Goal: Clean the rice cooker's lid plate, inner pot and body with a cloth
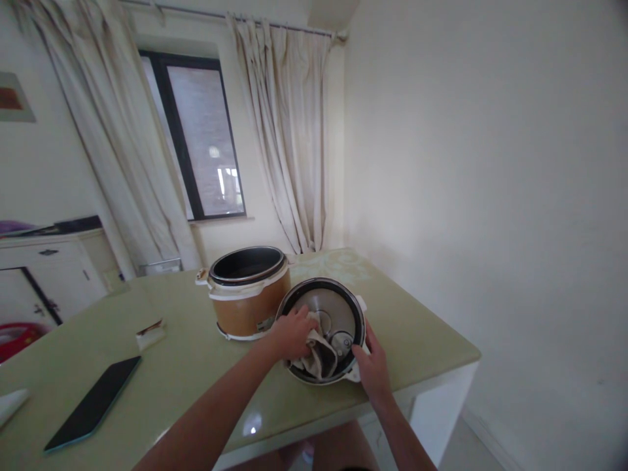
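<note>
A round cooker lid (338, 307) is tipped with its metal inside facing me, near the table's front edge. Closed around a crumpled beige cloth (321, 356), my left hand (294, 333) presses it against the left part of the lid's inside. My right hand (373, 363) grips the lid's right rim, thumb on the inner edge and fingers behind. Just behind and left of the lid stands the cooker body (255, 304), gold-brown with white trim, its dark inner pot (248, 265) showing at the open top.
All this rests on a pale green table (196, 392). To the left lie a dark tablet-like slab (95, 402) and a small whitish packet (150, 335). A white object (12, 405) sits at the far left edge. A wall (490, 196) runs along the right side.
</note>
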Action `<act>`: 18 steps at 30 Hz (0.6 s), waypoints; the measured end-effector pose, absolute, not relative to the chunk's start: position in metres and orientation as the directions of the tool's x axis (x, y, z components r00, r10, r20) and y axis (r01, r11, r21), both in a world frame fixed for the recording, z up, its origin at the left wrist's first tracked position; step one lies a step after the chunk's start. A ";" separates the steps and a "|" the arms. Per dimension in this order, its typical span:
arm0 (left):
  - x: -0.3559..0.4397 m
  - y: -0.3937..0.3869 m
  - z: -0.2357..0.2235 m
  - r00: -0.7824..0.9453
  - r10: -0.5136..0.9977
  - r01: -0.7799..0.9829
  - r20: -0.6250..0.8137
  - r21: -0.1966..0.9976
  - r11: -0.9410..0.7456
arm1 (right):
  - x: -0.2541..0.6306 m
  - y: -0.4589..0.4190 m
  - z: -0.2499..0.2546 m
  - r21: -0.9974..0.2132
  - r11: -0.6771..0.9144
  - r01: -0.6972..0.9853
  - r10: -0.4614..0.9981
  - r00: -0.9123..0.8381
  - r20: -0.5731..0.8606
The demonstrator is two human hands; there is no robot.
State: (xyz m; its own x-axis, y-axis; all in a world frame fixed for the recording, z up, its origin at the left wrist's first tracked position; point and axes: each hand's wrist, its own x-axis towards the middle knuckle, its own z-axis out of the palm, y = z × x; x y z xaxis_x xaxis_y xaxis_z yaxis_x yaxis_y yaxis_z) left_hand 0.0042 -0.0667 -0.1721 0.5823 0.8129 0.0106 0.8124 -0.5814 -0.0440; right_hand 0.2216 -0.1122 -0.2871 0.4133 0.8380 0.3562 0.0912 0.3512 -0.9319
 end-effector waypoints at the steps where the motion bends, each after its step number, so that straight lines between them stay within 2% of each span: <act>1: 0.006 -0.069 -0.173 0.609 0.793 0.792 -0.003 -0.054 -0.609 | 0.222 -0.112 -0.287 -0.930 0.355 0.094 0.838 0.410 0.361; 7: 0.021 -0.081 -0.179 0.709 0.704 0.697 -0.040 -0.110 -0.709 | 0.222 -0.112 -0.287 -0.918 0.378 0.121 0.814 0.429 0.391; 12: 0.034 -0.076 -0.188 0.691 0.721 0.721 0.055 -0.133 -0.680 | 0.221 -0.111 -0.286 -0.926 0.351 0.143 0.816 0.439 0.377; 18: 0.053 -0.060 -0.184 0.638 0.751 0.768 0.169 -0.068 -0.637 | 0.222 -0.109 -0.285 -0.938 0.320 0.136 0.828 0.440 0.347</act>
